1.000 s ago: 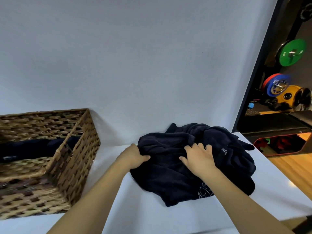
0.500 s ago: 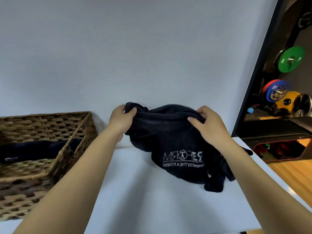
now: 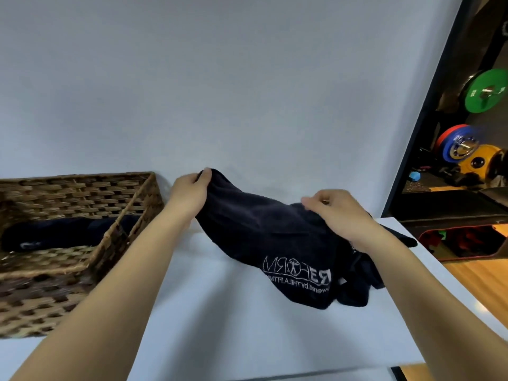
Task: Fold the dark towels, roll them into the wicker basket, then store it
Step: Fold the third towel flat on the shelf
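Plainly the towel (image 3: 264, 237) is soft, limp stuff; it hangs in a sag between the two hands, lifted off the table (image 3: 220, 320) at its upper edge, while its lower right part bunches in a heap on the tabletop; white lettering shows upside down near the bottom. It looks light, and I would judge it neither slippery nor fragile, only floppy, so it will not keep any shape unless pulled taut. The left hand (image 3: 189, 193) pinches one top corner, fingers curled over the cloth; the right hand (image 3: 332, 210) grips the upper edge further along, fingers curled into the fabric, seemingly not at a corner. To my eye the best hold is at the two corners of one edge, so the right hand would do well to find the far corner before the cloth is spread flat for folding. Beyond it, to the left on the same table, stands the basket (image 3: 137, 204), well apart from the towel; something dark, likely a rolled towel (image 3: 68, 233), lies inside. Off to the right, past a dark frame, coloured weight plates (image 3: 485, 90) sit in another room.
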{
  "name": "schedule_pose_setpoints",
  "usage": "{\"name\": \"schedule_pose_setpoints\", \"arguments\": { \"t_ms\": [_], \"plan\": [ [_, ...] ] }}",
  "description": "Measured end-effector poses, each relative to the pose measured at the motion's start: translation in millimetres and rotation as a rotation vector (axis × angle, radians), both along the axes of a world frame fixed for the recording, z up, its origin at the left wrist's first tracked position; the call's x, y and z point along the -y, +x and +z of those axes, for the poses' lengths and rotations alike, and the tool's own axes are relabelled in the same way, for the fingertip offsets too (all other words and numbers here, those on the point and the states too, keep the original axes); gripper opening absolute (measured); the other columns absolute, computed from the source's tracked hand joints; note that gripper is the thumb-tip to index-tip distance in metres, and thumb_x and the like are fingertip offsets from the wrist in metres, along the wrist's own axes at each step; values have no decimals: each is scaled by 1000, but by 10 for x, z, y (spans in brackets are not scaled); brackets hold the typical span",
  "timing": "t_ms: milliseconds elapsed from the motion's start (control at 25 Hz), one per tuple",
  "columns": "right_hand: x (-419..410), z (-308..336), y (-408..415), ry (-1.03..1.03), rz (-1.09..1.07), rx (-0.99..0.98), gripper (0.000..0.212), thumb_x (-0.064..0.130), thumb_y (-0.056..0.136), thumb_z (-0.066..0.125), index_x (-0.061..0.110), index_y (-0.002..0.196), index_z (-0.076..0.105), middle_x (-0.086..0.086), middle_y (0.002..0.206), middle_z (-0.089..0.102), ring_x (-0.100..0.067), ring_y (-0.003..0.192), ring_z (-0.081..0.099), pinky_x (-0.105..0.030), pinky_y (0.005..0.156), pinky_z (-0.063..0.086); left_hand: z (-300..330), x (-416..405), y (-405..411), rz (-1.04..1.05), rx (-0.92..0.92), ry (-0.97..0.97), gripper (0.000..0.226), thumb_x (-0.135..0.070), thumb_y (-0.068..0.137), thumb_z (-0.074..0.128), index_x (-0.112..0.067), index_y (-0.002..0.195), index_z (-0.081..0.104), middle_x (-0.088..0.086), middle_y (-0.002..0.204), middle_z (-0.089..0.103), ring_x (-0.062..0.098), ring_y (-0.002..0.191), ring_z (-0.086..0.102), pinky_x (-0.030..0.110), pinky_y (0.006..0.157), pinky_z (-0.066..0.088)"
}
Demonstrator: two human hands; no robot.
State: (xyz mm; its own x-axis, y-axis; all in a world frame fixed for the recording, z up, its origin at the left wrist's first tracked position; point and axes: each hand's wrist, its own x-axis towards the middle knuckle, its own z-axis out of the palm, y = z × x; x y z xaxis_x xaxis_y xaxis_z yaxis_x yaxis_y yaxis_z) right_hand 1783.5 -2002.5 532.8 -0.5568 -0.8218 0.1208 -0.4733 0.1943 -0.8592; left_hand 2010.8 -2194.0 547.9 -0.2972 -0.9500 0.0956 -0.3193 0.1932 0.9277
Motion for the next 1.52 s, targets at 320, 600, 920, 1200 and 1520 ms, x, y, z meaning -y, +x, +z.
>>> {"name": "schedule_pose_setpoints", "arguments": {
  "t_ms": [320,600,920,1200,1520],
  "plan": [
    [190,-719,624,674,109,-651,36,53,96,56,19,86,48,4,85,57,-22,78,60,-35,70,50,-1001,-196,323,-128,928,7,51,-51,102,43,-7,124,56,11,121,65,30,104,62,35,86,51],
    [387,-775,681,249,79,-345,14,15,100,48,27,101,55,4,92,63,-16,78,62,-35,70,54,-814,-339,608,-136,696,14,28,-32,106,44,-10,95,58,11,97,64,30,89,61,35,67,46],
    [192,143,517,-325,-248,-165,10,28,101,51,23,109,50,9,83,56,-11,69,53,-30,64,44,13,-412,857,63,-62,-244,31,-38,103,49,-14,102,69,5,98,72,23,95,68,41,81,57],
    [-168,-514,862,694,-120,-513,12,26,98,53,16,92,53,0,90,60,-21,79,58,-34,62,44,-960,-746,1315,-153,387,-17,43,-34,104,50,-10,68,49,5,64,46,21,61,44,32,59,30],
    [-881,-746,1782,-140,-295,-47,42,28,103,53,18,144,46,5,118,60,-17,113,54,-28,95,41,-1106,-1077,1874,-168,-183,175,45,-51,103,46,-15,91,71,-4,96,73,16,93,68,33,86,52]
  ]
}}
